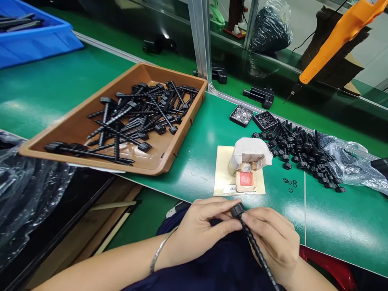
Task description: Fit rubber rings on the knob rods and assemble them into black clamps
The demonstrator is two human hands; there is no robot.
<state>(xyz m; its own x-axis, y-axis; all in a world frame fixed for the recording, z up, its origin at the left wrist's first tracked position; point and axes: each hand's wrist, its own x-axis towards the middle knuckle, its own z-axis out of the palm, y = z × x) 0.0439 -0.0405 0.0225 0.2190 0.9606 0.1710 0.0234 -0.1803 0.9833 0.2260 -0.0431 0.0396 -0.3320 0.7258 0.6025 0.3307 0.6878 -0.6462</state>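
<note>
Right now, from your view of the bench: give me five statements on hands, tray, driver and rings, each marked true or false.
1. Both the left hand and the right hand are on one black rod. True.
2. The bracelet is on the right wrist. False: it is on the left wrist.
3. The brown tray is empty. False: many black rods lie in it.
4. The orange screwdriver is in neither hand. True.
5. The small black rings are in the brown tray. False: they lie on the green table.
</note>
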